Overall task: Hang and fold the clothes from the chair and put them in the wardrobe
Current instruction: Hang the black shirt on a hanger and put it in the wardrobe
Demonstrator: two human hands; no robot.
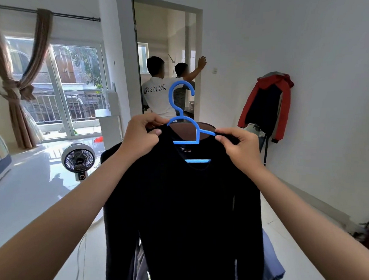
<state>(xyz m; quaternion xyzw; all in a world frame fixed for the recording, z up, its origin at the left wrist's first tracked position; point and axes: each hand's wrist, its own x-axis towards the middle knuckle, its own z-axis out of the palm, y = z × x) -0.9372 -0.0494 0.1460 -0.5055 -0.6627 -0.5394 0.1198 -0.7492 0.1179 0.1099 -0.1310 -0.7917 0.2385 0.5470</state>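
— Where's the black shirt (pixel 189 203)?
— Held up before me on the blue hanger (pixel 181 118). My left hand (pixel 140 137) pinches one shoulder; my right hand (pixel 238 150) pinches the other. Both grips grasping.

You hold a black long-sleeved top (pixel 187 202) up in front of you on a blue plastic hanger (pixel 181 114), whose hook stands upright above the neckline. Your left hand (pixel 141 136) pinches the top's shoulder at the left end of the hanger; your right hand (pixel 237 149) pinches the right end. Below the hanger, more dark and blue clothes (pixel 273 266) lie under the top's hem. Left of the hanger a small fan (pixel 78 160) stands on the floor. Right of the hanger hangs a red and navy jacket (pixel 268 105). Behind the hanger, two people (pixel 160 90) stand in a doorway.
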